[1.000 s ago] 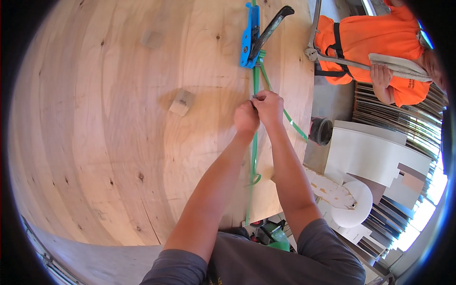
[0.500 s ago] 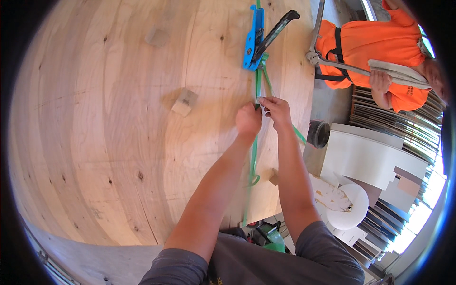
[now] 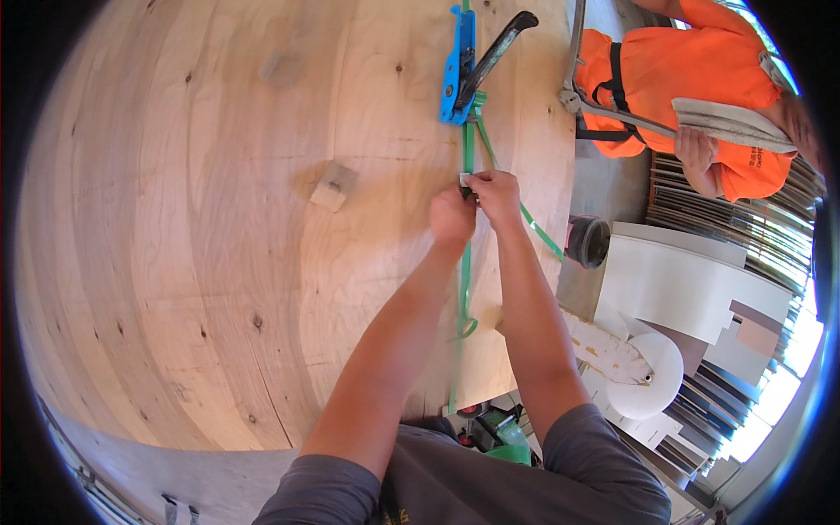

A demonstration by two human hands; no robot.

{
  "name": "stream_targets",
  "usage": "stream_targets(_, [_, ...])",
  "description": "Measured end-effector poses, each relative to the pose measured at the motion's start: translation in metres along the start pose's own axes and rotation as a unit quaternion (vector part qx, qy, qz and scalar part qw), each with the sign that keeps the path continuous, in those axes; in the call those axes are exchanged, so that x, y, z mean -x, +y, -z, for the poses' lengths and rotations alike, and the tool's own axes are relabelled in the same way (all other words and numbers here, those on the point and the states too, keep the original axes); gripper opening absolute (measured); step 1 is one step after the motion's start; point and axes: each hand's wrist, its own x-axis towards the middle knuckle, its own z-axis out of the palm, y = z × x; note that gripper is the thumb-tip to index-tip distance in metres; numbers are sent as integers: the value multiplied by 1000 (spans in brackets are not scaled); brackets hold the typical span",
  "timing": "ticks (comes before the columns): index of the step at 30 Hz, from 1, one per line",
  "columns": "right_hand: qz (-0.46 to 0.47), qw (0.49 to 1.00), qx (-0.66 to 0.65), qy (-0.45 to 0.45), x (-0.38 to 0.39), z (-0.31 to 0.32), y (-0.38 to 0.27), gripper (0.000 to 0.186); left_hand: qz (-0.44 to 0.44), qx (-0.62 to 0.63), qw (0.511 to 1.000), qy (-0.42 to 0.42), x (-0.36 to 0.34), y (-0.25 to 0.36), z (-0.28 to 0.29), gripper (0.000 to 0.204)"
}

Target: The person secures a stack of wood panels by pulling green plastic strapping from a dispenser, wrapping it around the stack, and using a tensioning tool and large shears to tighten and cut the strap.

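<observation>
**Strap pinched at mid-frame, both hands on the seal**

Strap runs green and flat up the middle of the plywood, from the lower edge near my shirt to the blue tensioner at the top centre. My left hand and right hand meet on it just above the frame's centre, knuckles almost touching, so that both can work the same short stretch. My fingertips are pressed together, pinching the strap where a small pale metal seal shows between them; how the thumbs sit underneath I cannot tell.

A second run of strap splits off right of my right hand and slants toward the sheet's right edge, near a black pot on the floor. Lower down the strap makes a small loose loop beside my left forearm, which suggests it is slack there.

The tensioner lies on the strap with its black handle raised to the upper right, untouched. A small wood block rests left of my hands. At the upper right a person in an orange shirt stands apart from the sheet.
</observation>
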Motion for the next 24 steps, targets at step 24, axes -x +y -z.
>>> stream_targets(24, [-73,981,-175,-30,-8,0,21,21,16,66,997,30,10,4,4,19])
